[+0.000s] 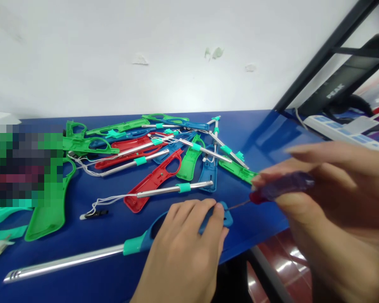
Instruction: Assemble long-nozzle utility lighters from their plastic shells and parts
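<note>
My left hand (186, 248) lies fingers-down on the blue handle of a lighter body (139, 243) whose long metal tube points left across the blue table (259, 130). My right hand (328, 206) is closed around a small screwdriver (281, 187) with a purple and red handle. Its thin tip points left toward the rear end of the blue handle by my left fingertips.
A heap of red, green and blue lighter halves with metal tubes and white wires (164, 155) lies mid-table. A large green shell (50, 210) sits at the left. A white power strip (344, 130) and a black stand are at the right. The table's near edge runs under my right hand.
</note>
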A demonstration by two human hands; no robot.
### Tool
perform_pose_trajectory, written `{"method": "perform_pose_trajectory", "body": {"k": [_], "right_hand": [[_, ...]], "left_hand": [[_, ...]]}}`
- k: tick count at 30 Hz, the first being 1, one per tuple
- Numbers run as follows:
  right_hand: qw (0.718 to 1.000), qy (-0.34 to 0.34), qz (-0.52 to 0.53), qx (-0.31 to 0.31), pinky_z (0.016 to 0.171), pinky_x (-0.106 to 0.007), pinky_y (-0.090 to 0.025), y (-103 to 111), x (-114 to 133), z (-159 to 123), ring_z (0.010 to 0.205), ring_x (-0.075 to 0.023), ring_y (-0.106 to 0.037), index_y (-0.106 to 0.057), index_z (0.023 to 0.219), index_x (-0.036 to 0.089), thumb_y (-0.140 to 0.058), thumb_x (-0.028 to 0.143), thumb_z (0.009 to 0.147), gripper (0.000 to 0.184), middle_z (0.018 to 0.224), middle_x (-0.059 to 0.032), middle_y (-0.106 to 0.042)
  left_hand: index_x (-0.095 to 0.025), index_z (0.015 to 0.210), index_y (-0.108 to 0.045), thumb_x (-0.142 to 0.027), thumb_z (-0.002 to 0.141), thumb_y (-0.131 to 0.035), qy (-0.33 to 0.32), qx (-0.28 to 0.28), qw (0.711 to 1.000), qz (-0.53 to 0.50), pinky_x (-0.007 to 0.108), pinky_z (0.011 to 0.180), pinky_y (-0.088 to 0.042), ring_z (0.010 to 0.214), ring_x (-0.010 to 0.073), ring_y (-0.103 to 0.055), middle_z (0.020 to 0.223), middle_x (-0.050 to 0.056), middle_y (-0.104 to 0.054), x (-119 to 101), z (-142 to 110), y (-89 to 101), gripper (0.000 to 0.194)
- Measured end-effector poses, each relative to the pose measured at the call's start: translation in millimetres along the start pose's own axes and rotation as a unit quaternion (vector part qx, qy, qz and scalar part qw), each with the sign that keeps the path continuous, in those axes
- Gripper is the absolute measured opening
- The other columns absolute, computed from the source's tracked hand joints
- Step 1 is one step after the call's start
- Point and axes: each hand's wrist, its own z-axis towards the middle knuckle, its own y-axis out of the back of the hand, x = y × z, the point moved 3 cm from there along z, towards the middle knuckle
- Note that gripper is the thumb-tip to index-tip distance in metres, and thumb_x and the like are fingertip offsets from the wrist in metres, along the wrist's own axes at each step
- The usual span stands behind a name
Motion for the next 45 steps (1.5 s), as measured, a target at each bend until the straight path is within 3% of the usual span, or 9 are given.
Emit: {"method": "perform_pose_trajectory", "body": {"k": [4, 9, 12, 16, 21, 27, 36, 42, 45], "right_hand": [[0.997, 0.043, -0.004, 0.067, 0.064, -0.038, -0.06, -3.0, 4.4, 3.8, 0.081, -0.0212, -0.068, -0.086, 0.111, 0.041, -0.09, 0.023, 0.091, 0.027, 0.092, 0.0041, -0.079], [0.999, 0.018, 0.029, 0.027, 0.073, -0.039, -0.064, -3.7, 0.7, 4.3, 0.08, -0.0213, -0.071, -0.075, 0.091, 0.035, -0.099, 0.02, 0.08, 0.03, 0.079, 0.0056, -0.071], [0.999, 0.024, 0.036, 0.03, 0.091, -0.036, -0.07, -7.5, 0.4, -0.1, 0.095, -0.0214, -0.082, -0.072, 0.104, 0.034, -0.09, 0.015, 0.089, 0.03, 0.093, 0.0052, -0.078], [0.998, 0.025, -0.014, 0.053, 0.086, -0.038, -0.073, -8.5, 1.7, -7.3, 0.085, -0.0206, -0.084, -0.077, 0.117, 0.036, -0.08, 0.016, 0.101, 0.026, 0.108, 0.0041, -0.084], [0.993, 0.013, -0.079, 0.087, 0.093, -0.041, -0.072, 5.6, -1.7, -6.2, 0.101, -0.022, -0.083, -0.079, 0.138, 0.046, -0.061, 0.035, 0.115, 0.031, 0.134, 0.005, -0.083], [0.993, -0.01, -0.115, -0.002, 0.079, -0.034, -0.069, 16.6, -2.8, -3.1, 0.082, -0.018, -0.08, -0.088, 0.108, 0.045, -0.087, 0.045, 0.099, 0.01, 0.098, 0.0087, -0.086], [0.998, 0.036, -0.006, -0.06, 0.061, -0.041, -0.059, -8.5, 3.9, 3.4, 0.071, -0.0221, -0.065, -0.081, 0.083, 0.035, -0.1, 0.055, 0.083, 0.027, 0.075, -0.0005, -0.068], [0.994, 0.025, -0.093, 0.041, 0.084, -0.042, -0.069, 6.3, -6.2, -4.4, 0.094, -0.0243, -0.081, -0.086, 0.122, 0.04, -0.075, 0.04, 0.108, 0.018, 0.115, 0.0027, -0.087], [0.993, 0.006, -0.116, 0.033, 0.08, -0.036, -0.07, 14.7, -6.0, -5.1, 0.086, -0.0207, -0.082, -0.088, 0.114, 0.042, -0.082, 0.038, 0.103, 0.013, 0.107, 0.0062, -0.088]], "left_hand": [[-0.016, 0.117, -0.083, -0.018, 0.12, -0.039, 0.001, 0.014, 1.0, -0.004, 0.05, 0.087, -0.073, 0.109, 0.0324, -0.084, 0.126, 0.009, -0.085, 0.2, -1.1, -1.1, 0.045], [-0.016, 0.113, -0.083, -0.017, 0.12, -0.038, -0.006, 0.015, 1.0, -0.01, 0.05, 0.087, -0.073, 0.108, 0.0327, -0.084, 0.125, 0.01, -0.085, 1.6, 0.9, 5.1, 0.046], [-0.014, 0.118, -0.082, -0.017, 0.119, -0.042, 0.001, 0.007, 1.0, -0.011, 0.05, 0.087, -0.073, 0.107, 0.0326, -0.084, 0.123, 0.009, -0.086, 1.9, 2.0, 5.9, 0.04], [-0.013, 0.122, -0.081, -0.017, 0.119, -0.044, 0.0, 0.001, 1.0, -0.01, 0.05, 0.087, -0.073, 0.109, 0.0328, -0.083, 0.125, 0.009, -0.085, 1.1, 2.0, 4.5, 0.037], [-0.012, 0.124, -0.08, -0.018, 0.12, -0.045, 0.013, -0.007, 1.0, -0.015, 0.049, 0.084, -0.073, 0.106, 0.0317, -0.084, 0.122, 0.008, -0.086, 2.1, 2.0, 4.5, 0.036], [-0.013, 0.118, -0.081, -0.017, 0.119, -0.043, 0.011, 0.008, 1.0, -0.017, 0.05, 0.086, -0.073, 0.108, 0.0329, -0.084, 0.126, 0.009, -0.085, -1.1, 1.0, 4.9, 0.039], [-0.016, 0.111, -0.083, -0.016, 0.118, -0.041, 0.012, 0.012, 1.0, -0.018, 0.05, 0.085, -0.073, 0.105, 0.0324, -0.084, 0.124, 0.01, -0.085, -1.8, 5.6, 0.9, 0.042], [-0.012, 0.121, -0.081, -0.017, 0.119, -0.044, 0.015, -0.006, 1.0, -0.02, 0.049, 0.084, -0.073, 0.106, 0.0322, -0.084, 0.122, 0.008, -0.086, -1.7, 3.7, 5.3, 0.036], [-0.013, 0.118, -0.081, -0.018, 0.12, -0.043, 0.009, -0.01, 1.0, -0.014, 0.05, 0.084, -0.073, 0.106, 0.0326, -0.084, 0.123, 0.008, -0.086, -1.4, 1.6, 6.9, 0.039]]}}
